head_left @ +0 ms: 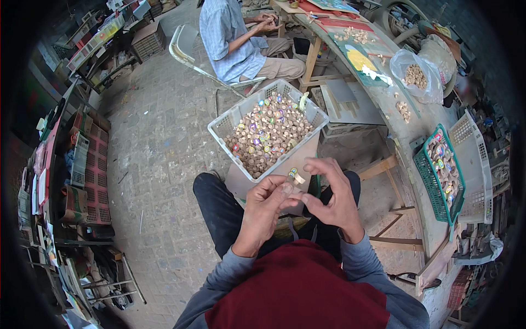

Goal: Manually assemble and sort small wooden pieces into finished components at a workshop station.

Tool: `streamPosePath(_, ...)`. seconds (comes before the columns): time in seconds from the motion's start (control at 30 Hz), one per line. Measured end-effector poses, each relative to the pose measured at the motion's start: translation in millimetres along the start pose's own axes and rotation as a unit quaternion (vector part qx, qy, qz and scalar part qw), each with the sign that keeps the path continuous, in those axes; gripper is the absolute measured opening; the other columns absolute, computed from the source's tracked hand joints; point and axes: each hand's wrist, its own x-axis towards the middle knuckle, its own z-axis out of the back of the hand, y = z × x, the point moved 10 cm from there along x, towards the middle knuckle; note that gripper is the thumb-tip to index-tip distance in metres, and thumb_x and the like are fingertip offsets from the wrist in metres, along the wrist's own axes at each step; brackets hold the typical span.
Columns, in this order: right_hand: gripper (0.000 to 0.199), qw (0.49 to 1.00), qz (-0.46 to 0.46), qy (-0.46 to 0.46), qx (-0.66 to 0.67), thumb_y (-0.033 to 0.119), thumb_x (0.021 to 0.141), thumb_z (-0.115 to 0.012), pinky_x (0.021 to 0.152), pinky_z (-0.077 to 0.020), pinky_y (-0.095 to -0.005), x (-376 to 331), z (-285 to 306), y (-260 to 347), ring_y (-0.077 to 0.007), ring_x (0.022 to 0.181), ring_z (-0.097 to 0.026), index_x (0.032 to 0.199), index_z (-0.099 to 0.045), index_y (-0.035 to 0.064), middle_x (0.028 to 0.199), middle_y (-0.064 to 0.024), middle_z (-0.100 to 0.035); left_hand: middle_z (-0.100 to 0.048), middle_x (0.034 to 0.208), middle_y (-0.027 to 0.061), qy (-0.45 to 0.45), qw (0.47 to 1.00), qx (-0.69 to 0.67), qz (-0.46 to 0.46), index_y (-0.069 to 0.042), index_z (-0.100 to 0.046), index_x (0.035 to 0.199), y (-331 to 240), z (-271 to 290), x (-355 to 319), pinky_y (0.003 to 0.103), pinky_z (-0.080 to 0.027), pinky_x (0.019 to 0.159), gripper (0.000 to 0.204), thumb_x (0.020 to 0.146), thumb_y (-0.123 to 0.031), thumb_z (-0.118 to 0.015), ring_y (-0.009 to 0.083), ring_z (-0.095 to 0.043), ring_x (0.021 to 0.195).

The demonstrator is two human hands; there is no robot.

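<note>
Nearest the camera was a maroon garment [296,285] with grey sleeves [222,279]. Beyond it, the left hand [264,207] had thumb and fingertips drawn together; whether they were clamped on a piece could not be told. The right hand [337,202] had thumb and forefinger apart, the thumb touching the left fingertips. Small wooden pieces [298,178] showed just beyond the fingers, near a pale plastic crate [231,154] filled with similar pieces [266,134]. At right, a green basket [428,168] held more.
</note>
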Motion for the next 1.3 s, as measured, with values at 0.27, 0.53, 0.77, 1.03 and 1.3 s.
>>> streamPosePath(0.27, 0.049, 0.989, 0.091, -0.016, -0.119, 0.01, 0.063, -0.078, 0.079, -0.0488, -0.0395, 0.3, -34.5, 9.6, -0.0315, 0.092, -0.06, 0.109, -0.063, 0.001, 0.102, -0.0141, -0.063, -0.068, 0.1, 0.0158, -0.052, 0.997, -0.059, 0.021, 0.005, -0.057, 0.107, 5.2, 17.3, -6.3, 0.03, -0.058, 0.077, 0.016, 0.097, -0.008, -0.058, 0.0208, -0.069, 0.094)
streamPosePath(0.53, 0.041, 0.985, 0.149, -0.004, -0.092, 0.01, 0.067, -0.078, 0.076, -0.0498, -0.0394, -0.9, -59.4, 19.0, -0.0288, 0.088, -0.061, 0.104, -0.065, -0.0004, 0.096, -0.0125, -0.065, -0.069, 0.096, 0.0145, -0.121, 0.992, -0.035, -0.009, 0.005, -0.06, 0.103, 2.3, 38.1, -28.9, 0.029, -0.058, 0.078, 0.014, 0.094, -0.006, -0.062, 0.0168, -0.069, 0.086)
streamPosePath(0.77, 0.042, 0.986, 0.146, -0.01, -0.074, 0.012, 0.069, -0.078, 0.078, -0.0499, -0.0403, -14.5, -58.7, 4.5, -0.0296, 0.092, -0.061, 0.106, -0.065, -0.0012, 0.098, -0.0129, -0.065, -0.069, 0.095, 0.0143, -0.123, 0.992, -0.013, -0.017, 0.004, -0.059, 0.105, 12.9, 42.0, -32.7, 0.028, -0.056, 0.078, 0.015, 0.094, -0.005, -0.062, 0.0165, -0.069, 0.083)
streamPosePath(1.03, 0.059, 0.982, -0.089, -0.078, -0.144, 0.032, 0.075, -0.078, 0.101, -0.0398, -0.0458, -50.6, 26.5, -136.4, -0.0381, 0.116, -0.054, 0.123, -0.061, 0.0004, 0.12, -0.0205, -0.062, -0.063, 0.096, 0.0072, -0.179, 0.968, 0.164, 0.059, 0.002, -0.054, 0.116, 81.8, 122.3, 11.2, 0.026, -0.051, 0.079, 0.03, 0.089, -0.011, -0.061, 0.0143, -0.063, 0.087)
streamPosePath(1.3, 0.035, 0.907, -0.316, -0.114, -0.255, 0.029, 0.084, -0.067, 0.101, -0.0385, -0.0433, -166.2, 80.0, -348.7, -0.0327, 0.116, -0.054, 0.111, -0.069, 0.0074, 0.118, -0.011, -0.065, -0.063, 0.098, 0.0087, -0.123, 0.933, 0.25, 0.229, 0.006, -0.052, 0.117, 203.5, 168.4, 79.0, 0.027, -0.052, 0.077, 0.043, 0.085, -0.017, -0.069, 0.0156, -0.064, 0.087)
